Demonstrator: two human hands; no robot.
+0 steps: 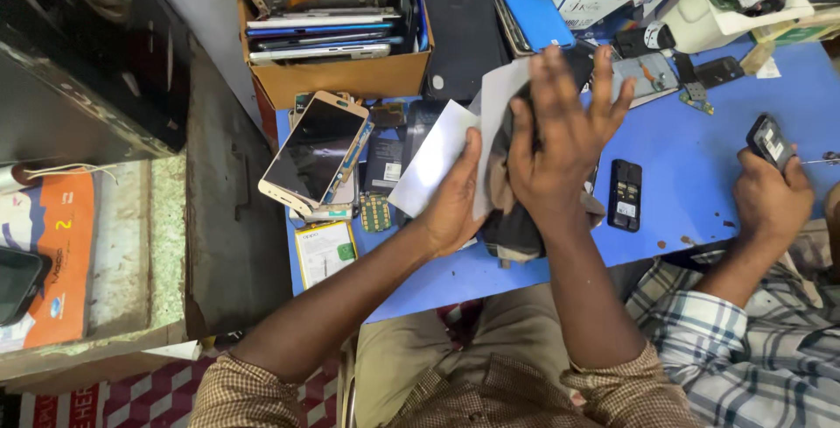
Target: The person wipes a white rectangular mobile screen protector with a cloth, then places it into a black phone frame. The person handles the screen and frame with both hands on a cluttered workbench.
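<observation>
A dark cloth point(512, 222) lies bunched on the blue bench point(700, 165), pressed under the right hand point(560, 152), whose fingers point(549, 87) are spread apart and flat, clamped on nothing. The cloth's lower end hangs out below the palm toward the bench edge. The left hand point(455, 205) sits just beside the right one, thumb up along a white sheet of paper point(437, 152); the paper runs between the thumb and the cloth, and its upper part rises behind the right fingers. The left fingers are hidden beneath the paper and cloth, so whether they are closed on either cannot be told.

Just beyond the right little finger, a small black keypad phone point(625, 193) lies flat with its back open. Beyond the left thumb, a gold-framed smartphone point(317, 150) rests tilted on a stack of parts, with a green circuit board point(375, 212) just below it. Past the right fingertips stand a blue phone back cover point(530, 3) and a black phone back point(462, 34), and further to the left of those a cardboard box point(350, 78) packed with phone screens and frames.

Well apart, on the right fingers' outer side, another person's hand point(770, 196) in a plaid sleeve holds a small dark phone part point(770, 139) over the bench.
</observation>
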